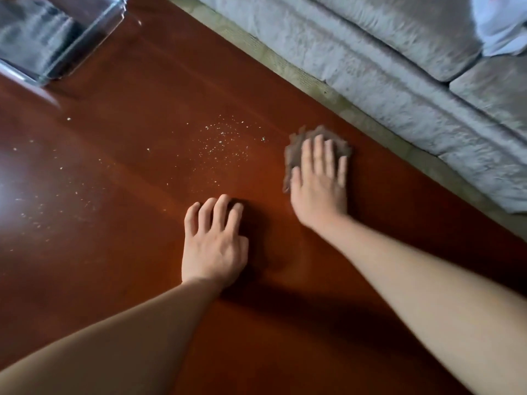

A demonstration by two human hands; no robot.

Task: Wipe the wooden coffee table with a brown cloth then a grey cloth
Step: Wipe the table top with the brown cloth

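Observation:
The reddish-brown wooden coffee table [128, 266] fills most of the view. My right hand [320, 181] lies flat on a crumpled brown cloth [296, 143], pressing it onto the table near the far right edge. My left hand [214, 240] rests on the bare wood just left of it, fingers spread and slightly curled, holding nothing. Pale crumbs [222, 138] are scattered on the table left of the cloth, with a thinner trail toward the left edge. A grey cloth [31, 35] lies folded inside a clear container at the top left.
The clear plastic container [94, 44] stands on the table's far left corner. A grey upholstered sofa [370, 61] runs along the table's far edge, with a strip of beige carpet [299, 72] between them. Something white [502, 24] lies on the sofa at the top right.

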